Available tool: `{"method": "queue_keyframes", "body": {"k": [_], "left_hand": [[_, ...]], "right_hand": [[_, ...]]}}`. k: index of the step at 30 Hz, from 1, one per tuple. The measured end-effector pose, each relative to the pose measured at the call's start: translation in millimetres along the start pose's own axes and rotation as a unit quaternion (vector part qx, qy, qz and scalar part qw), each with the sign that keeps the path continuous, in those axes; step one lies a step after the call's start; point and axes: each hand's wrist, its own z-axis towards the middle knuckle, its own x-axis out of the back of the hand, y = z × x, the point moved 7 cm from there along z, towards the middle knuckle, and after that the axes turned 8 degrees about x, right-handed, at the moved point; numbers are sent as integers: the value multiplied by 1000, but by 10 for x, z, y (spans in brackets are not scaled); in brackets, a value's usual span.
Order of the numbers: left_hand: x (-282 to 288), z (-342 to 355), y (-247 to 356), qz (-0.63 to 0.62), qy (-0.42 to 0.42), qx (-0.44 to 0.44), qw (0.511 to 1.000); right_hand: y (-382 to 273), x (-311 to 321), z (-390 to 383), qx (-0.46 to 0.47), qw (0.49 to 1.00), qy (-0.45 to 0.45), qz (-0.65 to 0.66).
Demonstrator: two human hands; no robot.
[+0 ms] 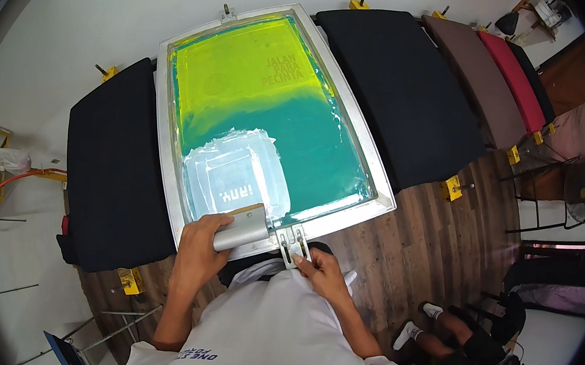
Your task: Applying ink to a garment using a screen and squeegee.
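Note:
A silkscreen frame [364, 216] with a pale metal border lies in front of me. Its mesh shows a yellow-green area [223, 66] at the far end, teal [318, 149] through the middle, and a light, whitish patch of ink [237, 165] at the near left. My left hand [200, 248] is wrapped round the grey handle of a squeegee [245, 228], whose blade side rests at the near edge of the screen. At the frame's near end, my right hand [325, 276] pinches a slotted metal bracket [291, 244] between thumb and fingers.
Black fabric covers boards on the left [113, 169] and right [403, 94]; brown [474, 80] and red [513, 81] ones follow farther right. Yellow clamps [453, 188] stick out at their ends. Another person's legs [441, 336] and a fan [583, 194] are at the right.

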Motion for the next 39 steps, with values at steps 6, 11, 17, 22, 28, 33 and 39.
{"method": "queue_keyframes", "body": {"k": [6,11,17,22,28,33,39], "left_hand": [[10,-24,33,10,14,-6,1000],[-16,-33,-8,-3,5,7,1000],[-8,-24,-6,-6,1,13,1000],[53,-1,52,-19,11,1,1000],[38,19,57,-14,6,2,1000],[29,1,25,-7,9,2,1000],[7,-16,5,0,4,12,1000]], "right_hand": [[-66,-4,-8,5,1000,-4,-13],[-69,1,-13,6,1000,0,-25],[-90,-2,-20,12,1000,8,-21],[-71,-14,-18,11,1000,9,-24],[-94,7,-25,10,1000,10,-18],[-94,0,-19,19,999,10,-31],[-83,-4,-23,22,999,15,-34]]}}
